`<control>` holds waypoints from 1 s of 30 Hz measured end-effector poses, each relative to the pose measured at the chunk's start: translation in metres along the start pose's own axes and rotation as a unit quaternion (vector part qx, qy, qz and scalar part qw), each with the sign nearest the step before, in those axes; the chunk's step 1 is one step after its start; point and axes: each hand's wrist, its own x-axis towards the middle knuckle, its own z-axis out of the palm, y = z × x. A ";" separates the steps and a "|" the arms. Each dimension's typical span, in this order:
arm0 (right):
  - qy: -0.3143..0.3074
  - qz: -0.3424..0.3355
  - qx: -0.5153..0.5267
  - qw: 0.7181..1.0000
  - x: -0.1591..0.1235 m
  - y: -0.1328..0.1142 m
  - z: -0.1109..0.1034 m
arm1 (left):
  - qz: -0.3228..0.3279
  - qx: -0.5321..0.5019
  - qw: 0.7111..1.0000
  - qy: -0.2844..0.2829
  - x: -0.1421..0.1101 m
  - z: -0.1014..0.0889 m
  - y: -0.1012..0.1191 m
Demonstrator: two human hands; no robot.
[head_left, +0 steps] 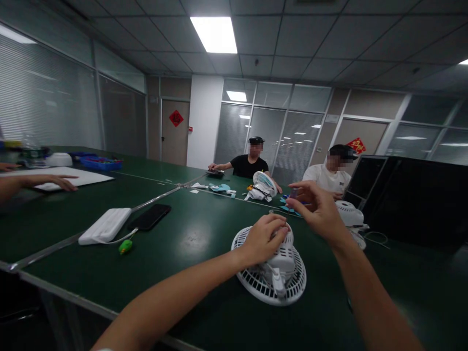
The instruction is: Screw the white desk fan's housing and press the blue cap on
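Observation:
A white electric fan (272,287) lies face down on the green table, its slotted grille underneath and its motor housing and mount upward. My left hand (265,239) is closed round the upper part of the housing. Above it, my right hand (316,207) pinches the clear, slightly purple handle of a screwdriver (293,194) between thumb and fingers. The screwdriver stands nearly upright, its thin shaft pointing down at the fan beside my left fingertips. Where its tip meets the fan is hidden.
Left of the fan lie a black phone (149,217), a white power bank (106,226) and a green trinket (125,246). Two people sit across the table with more fans (265,185) and loose parts. Another person's hand (60,182) rests at left. A large black monitor (420,204) stands right.

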 end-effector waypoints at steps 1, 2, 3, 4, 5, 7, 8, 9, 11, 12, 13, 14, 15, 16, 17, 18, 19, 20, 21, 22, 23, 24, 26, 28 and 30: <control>0.007 -0.007 -0.010 1.000 0.000 -0.001 0.004 | 0.000 -0.002 1.000 0.001 0.000 0.000 0.000; 0.015 -0.011 -0.019 1.000 0.000 -0.001 0.007 | -0.001 -0.005 1.000 0.003 0.000 0.000 0.000; 0.023 -0.012 -0.028 0.999 0.000 0.001 0.010 | -0.001 -0.008 1.000 0.005 0.000 0.000 0.001; 0.030 -0.011 -0.031 0.999 0.000 0.003 0.012 | -0.002 -0.010 1.000 0.008 0.000 0.000 0.000; 0.033 -0.007 -0.022 0.999 0.001 0.005 0.012 | -0.002 -0.012 1.000 0.009 0.000 0.001 0.000; 0.028 0.002 0.037 0.999 0.001 0.011 0.010 | 0.000 -0.013 1.000 0.007 0.000 0.001 -0.001; 0.022 0.006 0.080 0.997 0.001 0.013 0.008 | 0.001 -0.013 1.000 0.005 0.000 0.002 -0.002; 0.014 0.010 0.120 0.993 0.002 0.015 0.006 | 0.002 -0.014 1.000 0.003 0.000 0.002 -0.003; 0.006 0.019 0.164 0.986 0.002 0.017 0.002 | 0.004 -0.015 1.000 0.002 -0.001 0.003 -0.004; 0.008 0.023 0.165 0.986 0.002 0.017 0.001 | 0.003 -0.016 1.000 0.003 -0.001 0.004 -0.004; 0.012 0.026 0.157 0.987 0.002 0.016 0.001 | 0.003 -0.016 1.000 0.003 -0.001 0.004 -0.004; 0.019 0.026 0.145 0.989 0.002 0.016 0.001 | 0.003 -0.015 1.000 0.003 -0.001 0.004 -0.004; 0.029 0.023 0.130 0.991 0.002 0.015 0.001 | 0.004 -0.013 1.000 0.003 -0.001 0.004 -0.004; 0.039 0.019 0.116 0.992 0.002 0.014 0.002 | 0.004 -0.011 1.000 0.003 0.000 0.004 -0.004; 0.045 0.016 0.104 0.993 0.001 0.012 0.003 | 0.005 -0.010 1.000 0.002 0.000 0.004 -0.003; 0.046 0.013 0.097 0.994 0.001 0.011 0.003 | 0.005 -0.009 1.000 0.001 0.000 0.004 -0.003; 0.042 0.012 0.096 0.994 0.001 0.009 0.003 | 0.005 -0.009 1.000 0.001 0.001 0.004 -0.003; 0.034 0.012 0.101 0.994 0.000 0.008 0.002 | 0.005 -0.010 1.000 -0.001 0.001 0.004 -0.002; 0.023 0.012 0.111 0.993 0.000 0.006 0.001 | 0.005 -0.012 1.000 -0.003 0.001 0.004 -0.002; 0.012 0.012 0.124 0.992 -0.001 0.005 0.000 | 0.004 -0.014 1.000 -0.005 0.001 0.004 -0.001; 0.002 0.011 0.135 0.991 -0.001 0.004 -0.001 | 0.003 -0.016 1.000 -0.006 0.001 0.004 -0.001; -0.003 0.010 0.139 0.990 -0.001 0.004 -0.002 | 0.002 -0.017 1.000 -0.007 0.001 0.004 -0.001; 0.002 0.010 0.123 0.992 -0.001 0.004 -0.003 | 0.003 -0.018 1.000 -0.006 0.001 0.004 -0.001; 0.022 0.003 0.083 0.996 0.000 0.004 -0.003 | 0.005 -0.018 1.000 -0.007 0.001 0.004 -0.002; 0.040 -0.012 0.035 0.998 0.001 0.004 -0.002 | 0.006 -0.018 1.000 -0.007 0.001 0.004 -0.002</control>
